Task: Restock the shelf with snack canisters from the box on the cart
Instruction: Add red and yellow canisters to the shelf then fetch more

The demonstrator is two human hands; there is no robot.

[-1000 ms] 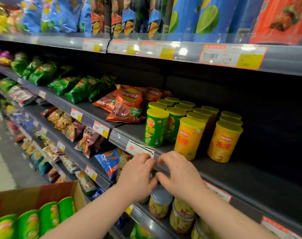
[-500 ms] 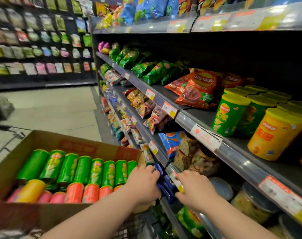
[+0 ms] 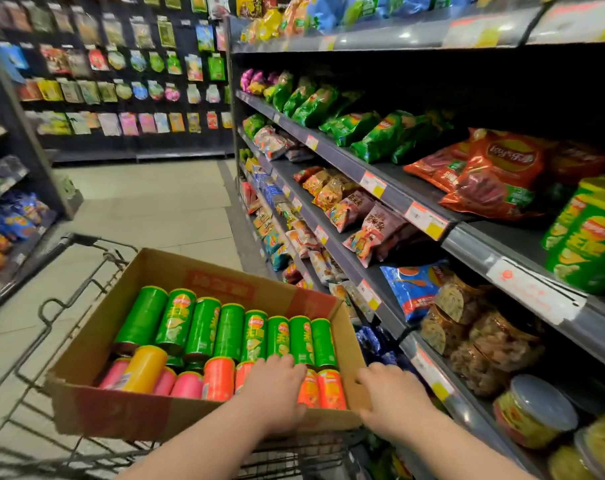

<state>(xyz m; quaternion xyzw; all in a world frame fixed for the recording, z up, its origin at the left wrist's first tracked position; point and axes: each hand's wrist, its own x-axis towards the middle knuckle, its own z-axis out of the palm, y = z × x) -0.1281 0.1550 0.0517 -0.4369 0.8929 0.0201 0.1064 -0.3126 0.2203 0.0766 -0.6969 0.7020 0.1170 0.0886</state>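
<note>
A cardboard box (image 3: pixel 225 271) sits on a wire cart (image 3: pixel 86 282) at the lower left. Inside lie a row of green canisters (image 3: pixel 204 327), a nearer row of orange canisters (image 3: pixel 218 379) and pink ones (image 3: pixel 187 386), and one yellow canister (image 3: pixel 145 368). My left hand (image 3: pixel 277 389) is palm down over the orange canisters at the near right of the box, fingertips touching them. My right hand (image 3: pixel 394 396) hovers at the box's near right corner, fingers relaxed and holding nothing. A green canister (image 3: pixel 585 237) stands on the shelf (image 3: pixel 536 296) at the right edge.
Shelves on the right hold green chip bags (image 3: pixel 363 129), red chip bags (image 3: pixel 502 174) and, lower down, lidded jars (image 3: pixel 533 410). Price tags line the shelf edges. An aisle of tiled floor (image 3: pixel 148 202) runs ahead, with hanging snack packs on the far wall and another shelf at the left.
My view has swung left from the shelf to the cart. Both hands have moved away from the shelf edge and down to the box, the left one now over the orange canisters.
</note>
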